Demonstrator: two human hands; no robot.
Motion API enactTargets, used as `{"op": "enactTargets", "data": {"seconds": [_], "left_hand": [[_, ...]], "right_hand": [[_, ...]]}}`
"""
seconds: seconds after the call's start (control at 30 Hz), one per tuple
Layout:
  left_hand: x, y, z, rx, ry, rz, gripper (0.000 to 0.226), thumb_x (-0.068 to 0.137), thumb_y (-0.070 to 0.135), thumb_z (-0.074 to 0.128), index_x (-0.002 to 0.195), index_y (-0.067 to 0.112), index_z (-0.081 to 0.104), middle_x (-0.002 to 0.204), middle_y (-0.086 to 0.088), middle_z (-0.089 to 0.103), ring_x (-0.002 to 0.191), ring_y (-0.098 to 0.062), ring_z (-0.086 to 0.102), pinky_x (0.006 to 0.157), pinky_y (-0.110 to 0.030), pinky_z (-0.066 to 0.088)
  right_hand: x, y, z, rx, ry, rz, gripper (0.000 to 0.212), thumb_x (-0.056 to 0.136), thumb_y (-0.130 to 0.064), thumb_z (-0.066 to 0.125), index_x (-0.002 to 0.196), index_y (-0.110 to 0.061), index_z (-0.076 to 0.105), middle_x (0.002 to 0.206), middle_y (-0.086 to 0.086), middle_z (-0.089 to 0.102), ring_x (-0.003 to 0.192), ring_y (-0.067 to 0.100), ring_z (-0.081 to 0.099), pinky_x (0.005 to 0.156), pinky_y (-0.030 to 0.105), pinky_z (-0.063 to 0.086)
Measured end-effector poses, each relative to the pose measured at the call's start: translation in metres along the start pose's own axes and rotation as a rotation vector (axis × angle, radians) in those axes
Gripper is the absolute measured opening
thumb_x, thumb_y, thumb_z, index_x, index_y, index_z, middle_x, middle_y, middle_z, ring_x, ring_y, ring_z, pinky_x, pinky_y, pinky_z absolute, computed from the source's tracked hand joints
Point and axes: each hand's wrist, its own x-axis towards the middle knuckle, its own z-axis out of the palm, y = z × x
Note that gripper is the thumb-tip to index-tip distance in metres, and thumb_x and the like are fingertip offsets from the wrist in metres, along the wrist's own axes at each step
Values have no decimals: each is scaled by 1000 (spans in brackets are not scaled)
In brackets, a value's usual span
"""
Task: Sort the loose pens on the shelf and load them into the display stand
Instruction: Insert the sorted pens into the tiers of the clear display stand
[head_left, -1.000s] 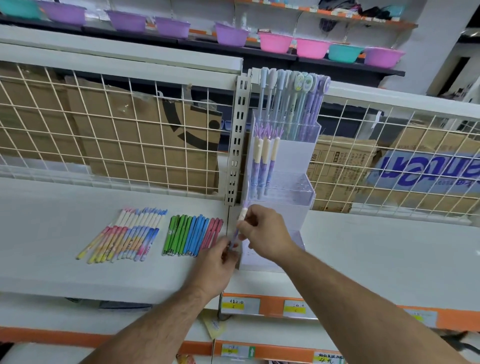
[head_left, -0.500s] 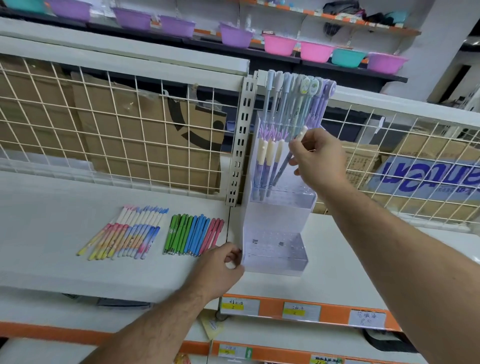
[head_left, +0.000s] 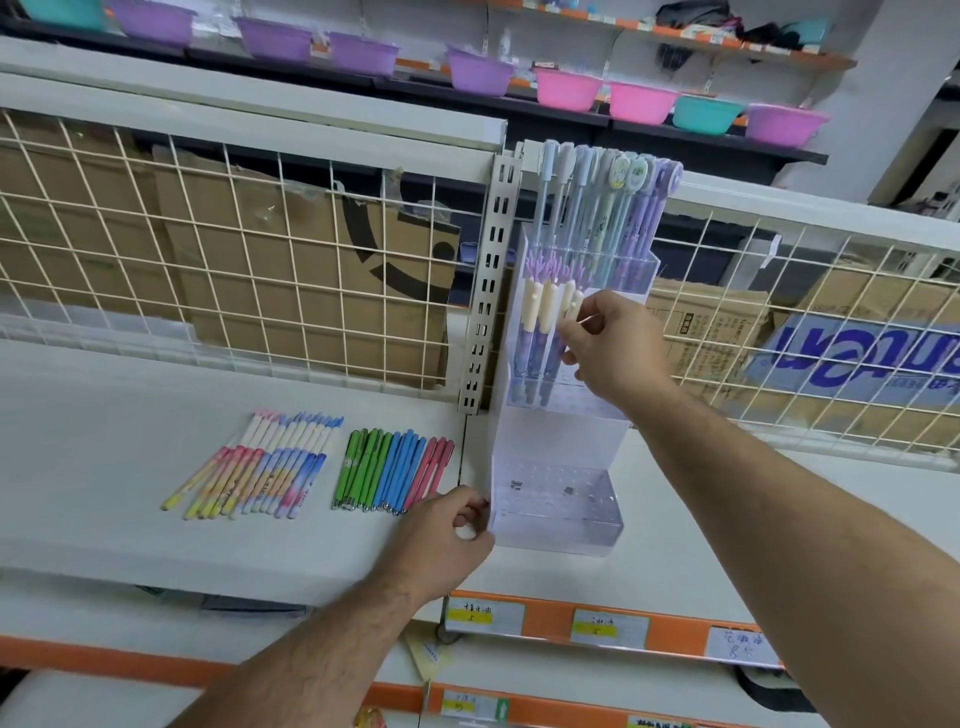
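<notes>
The loose pens (head_left: 311, 467) lie in two flat rows near the front edge of the shelf (head_left: 104, 467), left of centre. They look light, stiff and smooth and may roll, so grip them mid-barrel. The left hand (head_left: 441, 540) curls its fingers round the lower left edge of the display stand (head_left: 550, 441), which looks like brittle clear plastic. The right hand (head_left: 618, 348) pinches a cream-capped pen (head_left: 574, 306) upright in the middle tier. A wire grid (head_left: 260, 270) backs the shelf.

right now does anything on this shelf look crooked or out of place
The leftmost pastel pen splays away from its row, yellow tip apart. The cream-capped pen that the right hand pinches leans in the middle tier of the display stand beside upright ones. Nothing looks spilled or damaged.
</notes>
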Motion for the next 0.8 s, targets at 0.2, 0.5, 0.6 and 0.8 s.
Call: {"op": "enactTargets", "data": {"seconds": [0.2, 0.5, 0.6, 0.8], "left_hand": [[-1, 2, 0, -10, 1, 2, 23, 80, 35, 75, 101, 37, 67, 94, 23, 68, 92, 8, 61, 83, -21, 56], [-6, 12, -4, -5, 84, -20, 21, 82, 33, 74, 102, 34, 67, 93, 20, 66, 90, 4, 59, 77, -17, 53], [-8, 16, -5, -5, 96, -41, 25, 82, 34, 73, 106, 34, 66, 95, 21, 64, 91, 3, 59, 79, -19, 53], [-15, 16, -13, -24, 88, -81, 35, 80, 38, 73, 115, 35, 65, 98, 19, 62, 92, -1, 59, 84, -26, 55]], "right_hand": [[3, 7, 2, -21, 1, 27, 12, 91, -18, 70, 80, -17, 65, 70, 0, 72, 71, 19, 73, 67, 48, 63], [-31, 48, 23, 3, -53, 52, 9, 89, -15, 66, 83, -21, 66, 75, -2, 70, 68, 19, 67, 57, 29, 51], [-43, 57, 32, 27, -80, 50, 6, 90, -19, 67, 86, -22, 65, 77, -2, 70, 72, 18, 68, 60, 32, 55], [-73, 64, 57, 60, -123, 32, 6, 91, -20, 66, 87, -25, 66, 79, -6, 70, 73, 15, 67, 67, 29, 54]]}}
